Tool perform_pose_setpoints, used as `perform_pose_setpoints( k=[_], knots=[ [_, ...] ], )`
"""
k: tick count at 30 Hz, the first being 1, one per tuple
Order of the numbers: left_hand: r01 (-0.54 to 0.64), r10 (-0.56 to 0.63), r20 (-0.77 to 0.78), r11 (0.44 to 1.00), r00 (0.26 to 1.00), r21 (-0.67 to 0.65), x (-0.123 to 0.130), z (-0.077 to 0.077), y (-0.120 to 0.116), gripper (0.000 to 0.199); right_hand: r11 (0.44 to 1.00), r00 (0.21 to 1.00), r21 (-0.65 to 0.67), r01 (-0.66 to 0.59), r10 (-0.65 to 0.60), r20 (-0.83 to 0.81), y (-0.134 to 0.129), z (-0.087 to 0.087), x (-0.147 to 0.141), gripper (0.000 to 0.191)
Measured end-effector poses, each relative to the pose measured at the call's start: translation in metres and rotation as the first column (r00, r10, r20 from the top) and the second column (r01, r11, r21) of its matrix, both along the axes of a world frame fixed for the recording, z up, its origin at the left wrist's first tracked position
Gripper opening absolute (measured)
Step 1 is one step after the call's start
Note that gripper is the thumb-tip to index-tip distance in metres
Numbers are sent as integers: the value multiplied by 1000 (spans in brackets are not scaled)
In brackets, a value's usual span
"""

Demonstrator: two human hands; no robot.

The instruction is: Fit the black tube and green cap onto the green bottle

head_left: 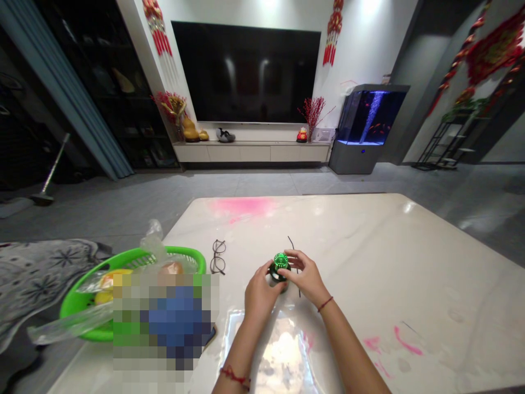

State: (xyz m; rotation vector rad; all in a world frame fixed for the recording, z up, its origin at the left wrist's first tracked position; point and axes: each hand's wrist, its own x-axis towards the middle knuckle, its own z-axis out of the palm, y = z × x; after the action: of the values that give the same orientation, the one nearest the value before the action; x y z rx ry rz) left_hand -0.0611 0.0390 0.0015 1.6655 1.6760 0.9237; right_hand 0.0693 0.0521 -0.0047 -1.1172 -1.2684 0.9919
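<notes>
A small dark bottle (275, 272) with a shiny green cap (281, 260) stands on the pale table, its lower part mostly hidden by fingers. My left hand (261, 290) is closed around the bottle's body from the left. From the right, my right hand (305, 275) curls its fingers and thumb about the green cap and the upper rim. A thin dark cord-like strip (291, 242) shows beyond my right hand, and another dark strip (299, 284) lies beside it; whether they are one piece I cannot tell.
Folded-out glasses (218, 257) lie left of the bottle. A green basket (69, 306) with fruit and plastic bags stands at the left table side, partly blurred out. Pink marks (408, 342) stain the table (369, 246). A television (250, 76) and a fish tank (365, 120) are beyond.
</notes>
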Motion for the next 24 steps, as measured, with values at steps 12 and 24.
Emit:
perform_pose_setpoints(
  k=[12,24],
  knots=[
    [19,-19,26,1000,999,-9,-4,-2,-1,60,983,983,-4,-185,185,-16,0,-2,19,30],
    [39,-39,-26,999,999,3,-2,0,-1,60,996,989,-9,-90,91,116,-6,5,2,41]
  ],
)
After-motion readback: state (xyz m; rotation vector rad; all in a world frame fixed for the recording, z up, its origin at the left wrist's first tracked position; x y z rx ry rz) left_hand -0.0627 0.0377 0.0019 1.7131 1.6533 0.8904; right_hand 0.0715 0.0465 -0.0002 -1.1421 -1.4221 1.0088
